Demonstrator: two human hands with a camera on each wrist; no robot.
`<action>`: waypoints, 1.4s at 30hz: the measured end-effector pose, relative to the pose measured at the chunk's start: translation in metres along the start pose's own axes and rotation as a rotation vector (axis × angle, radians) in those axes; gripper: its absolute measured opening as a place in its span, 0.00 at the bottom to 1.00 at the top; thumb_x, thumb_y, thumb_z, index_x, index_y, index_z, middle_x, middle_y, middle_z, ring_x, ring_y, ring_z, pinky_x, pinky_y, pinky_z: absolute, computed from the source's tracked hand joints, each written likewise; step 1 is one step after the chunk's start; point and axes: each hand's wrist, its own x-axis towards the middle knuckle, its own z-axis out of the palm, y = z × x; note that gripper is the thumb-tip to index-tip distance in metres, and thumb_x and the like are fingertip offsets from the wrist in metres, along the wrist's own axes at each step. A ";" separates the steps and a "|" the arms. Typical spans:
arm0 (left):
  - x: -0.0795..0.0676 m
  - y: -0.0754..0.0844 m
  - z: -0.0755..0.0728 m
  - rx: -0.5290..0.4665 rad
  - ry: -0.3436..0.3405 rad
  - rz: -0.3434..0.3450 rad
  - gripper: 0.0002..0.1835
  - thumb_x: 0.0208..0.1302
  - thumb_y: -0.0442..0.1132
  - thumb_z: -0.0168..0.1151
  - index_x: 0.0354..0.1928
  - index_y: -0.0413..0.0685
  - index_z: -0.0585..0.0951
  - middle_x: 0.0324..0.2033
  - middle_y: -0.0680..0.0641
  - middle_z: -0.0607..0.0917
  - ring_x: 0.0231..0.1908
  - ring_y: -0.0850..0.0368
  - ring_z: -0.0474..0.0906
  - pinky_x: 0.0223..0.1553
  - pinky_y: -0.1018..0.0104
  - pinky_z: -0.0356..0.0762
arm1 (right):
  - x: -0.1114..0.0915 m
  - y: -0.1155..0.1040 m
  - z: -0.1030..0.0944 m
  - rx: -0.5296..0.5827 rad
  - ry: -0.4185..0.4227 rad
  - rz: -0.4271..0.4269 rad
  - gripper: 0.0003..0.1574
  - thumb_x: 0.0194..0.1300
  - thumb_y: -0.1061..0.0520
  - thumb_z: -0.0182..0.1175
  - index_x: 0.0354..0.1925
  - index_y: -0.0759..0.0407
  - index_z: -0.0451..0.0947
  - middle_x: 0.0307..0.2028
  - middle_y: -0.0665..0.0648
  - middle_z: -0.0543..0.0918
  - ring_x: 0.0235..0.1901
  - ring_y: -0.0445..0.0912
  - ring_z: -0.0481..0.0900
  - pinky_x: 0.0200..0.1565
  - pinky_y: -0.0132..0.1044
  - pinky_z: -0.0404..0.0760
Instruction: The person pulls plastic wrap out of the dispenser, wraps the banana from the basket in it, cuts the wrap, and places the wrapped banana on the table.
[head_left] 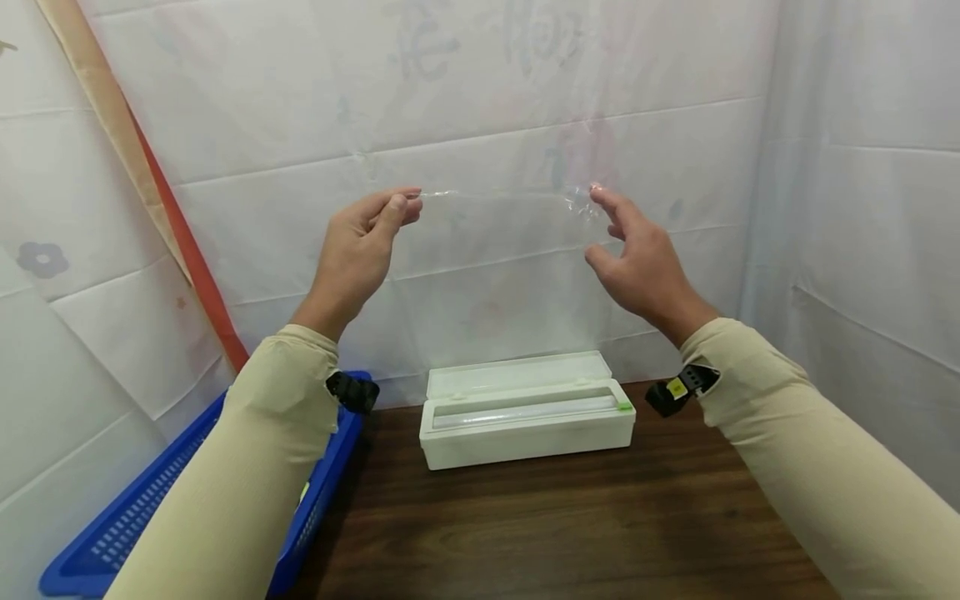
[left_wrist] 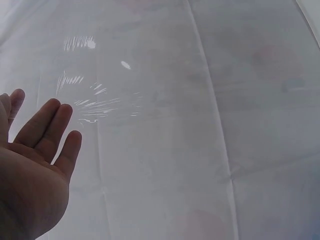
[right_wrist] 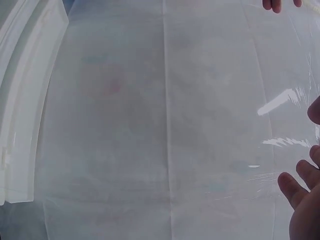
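Note:
A sheet of clear cling film is stretched between the two raised hands, seen mostly by its glints and creases. My left hand pinches its upper left edge between thumb and forefinger; the other fingers show extended in the left wrist view. At the upper right corner, the fingertips of my right hand touch the creased film, and the thumb stands apart from them. Below the hands, a white cling film box stands on the table with its lid raised. A film roll shows through its top window.
A blue plastic basket sits at the left, partly hidden by the left sleeve. The table is dark wood. White printed curtains hang close behind and at both sides. A green tab marks the box's right end.

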 end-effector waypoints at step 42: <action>-0.020 0.021 -0.001 0.133 0.082 0.124 0.15 0.70 0.42 0.50 0.46 0.41 0.82 0.50 0.48 0.81 0.54 0.66 0.72 0.55 0.66 0.66 | 0.000 0.002 -0.002 -0.088 0.130 -0.235 0.37 0.58 0.64 0.50 0.67 0.51 0.60 0.66 0.44 0.60 0.64 0.36 0.57 0.60 0.36 0.63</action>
